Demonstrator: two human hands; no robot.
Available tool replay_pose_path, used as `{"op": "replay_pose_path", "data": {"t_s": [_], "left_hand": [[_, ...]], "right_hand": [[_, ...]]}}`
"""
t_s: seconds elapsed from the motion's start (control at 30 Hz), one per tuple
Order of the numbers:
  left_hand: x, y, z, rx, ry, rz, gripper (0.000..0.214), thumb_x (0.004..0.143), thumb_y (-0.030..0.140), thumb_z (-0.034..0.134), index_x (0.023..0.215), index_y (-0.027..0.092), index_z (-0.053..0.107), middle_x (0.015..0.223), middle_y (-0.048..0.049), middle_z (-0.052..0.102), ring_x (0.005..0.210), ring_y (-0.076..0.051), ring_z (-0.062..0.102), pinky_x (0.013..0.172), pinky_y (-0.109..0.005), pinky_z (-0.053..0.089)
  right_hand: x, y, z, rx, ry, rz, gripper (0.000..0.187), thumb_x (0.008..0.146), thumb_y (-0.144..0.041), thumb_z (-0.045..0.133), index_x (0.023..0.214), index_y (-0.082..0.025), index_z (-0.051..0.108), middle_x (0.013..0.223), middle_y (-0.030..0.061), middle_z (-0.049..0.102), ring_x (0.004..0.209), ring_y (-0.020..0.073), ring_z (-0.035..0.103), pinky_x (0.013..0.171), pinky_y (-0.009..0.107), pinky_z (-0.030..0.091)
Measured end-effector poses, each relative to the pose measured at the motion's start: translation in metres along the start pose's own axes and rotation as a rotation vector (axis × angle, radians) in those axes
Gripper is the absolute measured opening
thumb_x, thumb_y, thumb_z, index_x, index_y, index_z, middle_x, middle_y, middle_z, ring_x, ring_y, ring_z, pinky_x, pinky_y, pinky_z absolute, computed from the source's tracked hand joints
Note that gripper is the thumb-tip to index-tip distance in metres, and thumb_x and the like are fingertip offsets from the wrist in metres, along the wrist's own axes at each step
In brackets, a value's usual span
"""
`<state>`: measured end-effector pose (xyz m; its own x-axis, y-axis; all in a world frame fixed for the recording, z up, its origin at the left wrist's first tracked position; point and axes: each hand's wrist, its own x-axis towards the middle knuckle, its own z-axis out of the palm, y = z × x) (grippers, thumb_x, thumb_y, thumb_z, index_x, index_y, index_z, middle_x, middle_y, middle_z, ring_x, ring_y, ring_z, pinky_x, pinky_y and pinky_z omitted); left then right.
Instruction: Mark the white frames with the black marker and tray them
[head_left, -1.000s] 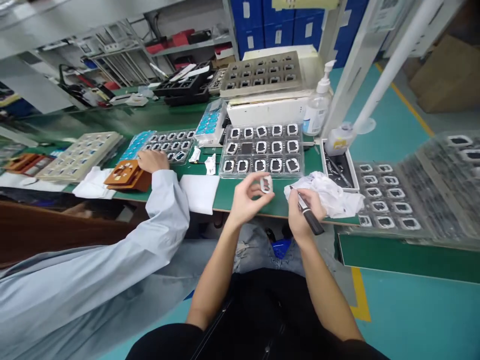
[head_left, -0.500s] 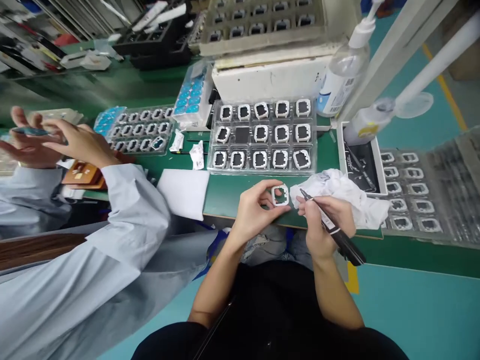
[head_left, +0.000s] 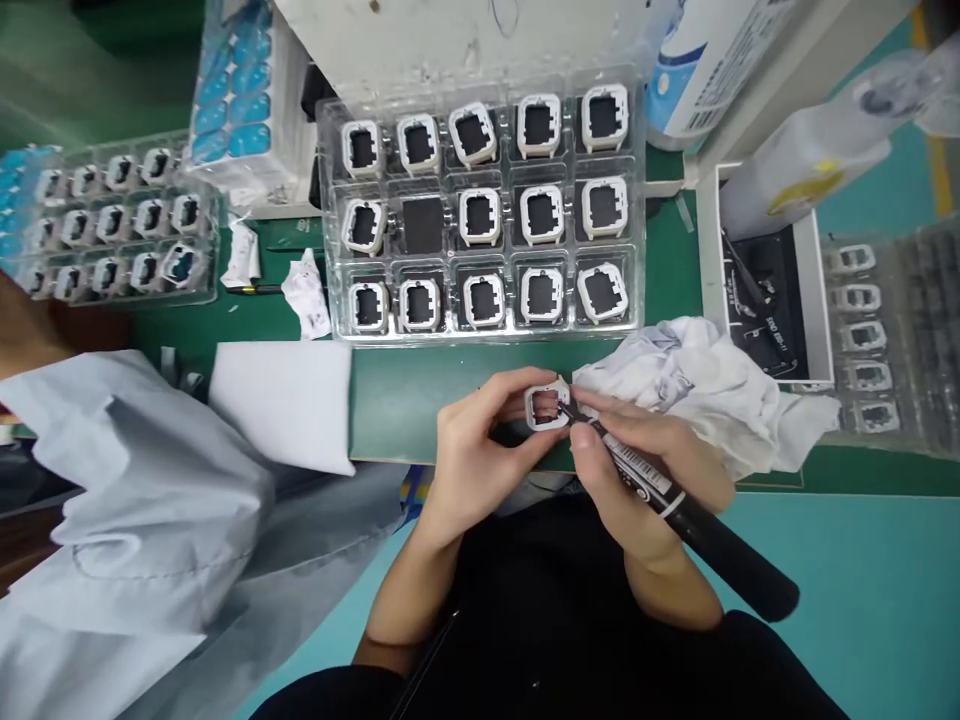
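Between thumb and fingers, my left hand (head_left: 480, 445) grips a small white square frame (head_left: 534, 408) by its edges, its opening facing up toward me. A black marker pen (head_left: 675, 505) lies in my right hand (head_left: 645, 460), pinched near the tip. The pen's tip is at the right inner edge of the frame; whether it touches I cannot tell. Behind my hands sits a clear plastic tray (head_left: 442, 335) with several similar white frames, each in its own compartment. One compartment in the middle row, second from left, shows only its dark bottom.
A crumpled white cloth (head_left: 697, 390) lies right of my hands, beside a white box (head_left: 821, 340) holding dark tools. Bottles stand at the back right. A white foam sheet (head_left: 281, 405) lies at left, near a co-worker's grey sleeve (head_left: 172, 500). More trays flank both sides.
My right hand has brought the marker's tip across to the frame in my left hand. The view has moved closer and tilted down over the table.
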<state>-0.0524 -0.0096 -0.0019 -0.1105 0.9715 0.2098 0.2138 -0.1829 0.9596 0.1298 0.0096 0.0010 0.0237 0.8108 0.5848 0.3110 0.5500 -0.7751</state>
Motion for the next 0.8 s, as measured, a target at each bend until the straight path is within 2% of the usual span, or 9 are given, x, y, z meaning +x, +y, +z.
{"op": "replay_pose_path", "data": {"t_s": [0.13,0.27,0.4,0.6,0.7,0.8], "left_hand": [[-0.002,0.005,0.002,0.051,0.046,0.012,0.044,0.101,0.017,0.106,0.140,0.030,0.091,0.123,0.0003,0.099,0.102,-0.020,0.099,0.102,-0.026,0.083],[-0.004,0.006,0.004,0.089,0.073,0.018,0.043,0.102,0.016,0.105,0.140,0.031,0.091,0.122,0.0012,0.099,0.100,-0.020,0.099,0.100,-0.027,0.084],[-0.005,0.007,0.004,0.073,0.074,0.042,0.043,0.104,0.013,0.103,0.141,0.031,0.090,0.128,0.0014,0.099,0.103,-0.019,0.099,0.103,-0.026,0.083],[-0.006,0.004,0.004,0.088,0.057,0.018,0.042,0.106,0.022,0.104,0.145,0.032,0.090,0.129,-0.0011,0.099,0.106,-0.023,0.100,0.103,-0.031,0.085],[-0.006,0.003,0.004,0.057,0.055,0.032,0.044,0.106,0.020,0.104,0.146,0.032,0.089,0.130,-0.0004,0.099,0.107,-0.022,0.099,0.105,-0.030,0.085],[-0.005,0.001,0.004,0.062,0.042,0.041,0.042,0.106,0.021,0.104,0.144,0.031,0.089,0.132,-0.0007,0.098,0.108,-0.021,0.099,0.106,-0.030,0.084]], "right_hand": [[0.008,-0.005,0.007,-0.033,0.010,-0.053,0.024,0.106,-0.016,0.093,0.122,-0.032,0.084,0.095,-0.0050,0.092,0.096,0.0282,0.100,0.086,0.033,0.088],[0.012,-0.004,0.015,-0.018,0.045,-0.139,0.028,0.103,-0.009,0.091,0.124,-0.027,0.085,0.090,-0.0064,0.087,0.079,0.0217,0.094,0.096,0.034,0.088],[0.013,-0.001,0.015,-0.033,0.029,-0.195,0.027,0.105,-0.010,0.089,0.125,-0.026,0.083,0.092,-0.0055,0.085,0.078,0.0213,0.092,0.095,0.036,0.089],[0.010,-0.003,0.011,0.008,-0.005,-0.090,0.023,0.109,-0.017,0.087,0.124,-0.033,0.081,0.088,-0.0045,0.079,0.073,0.0228,0.087,0.090,0.046,0.092],[0.007,-0.003,0.010,0.068,-0.015,-0.054,0.025,0.109,-0.017,0.087,0.127,-0.032,0.081,0.089,-0.0033,0.079,0.076,0.0237,0.088,0.096,0.049,0.091],[0.006,0.001,0.008,0.081,-0.019,-0.091,0.029,0.106,-0.014,0.086,0.129,-0.032,0.083,0.093,-0.0026,0.082,0.077,0.0247,0.088,0.097,0.053,0.091]]}}
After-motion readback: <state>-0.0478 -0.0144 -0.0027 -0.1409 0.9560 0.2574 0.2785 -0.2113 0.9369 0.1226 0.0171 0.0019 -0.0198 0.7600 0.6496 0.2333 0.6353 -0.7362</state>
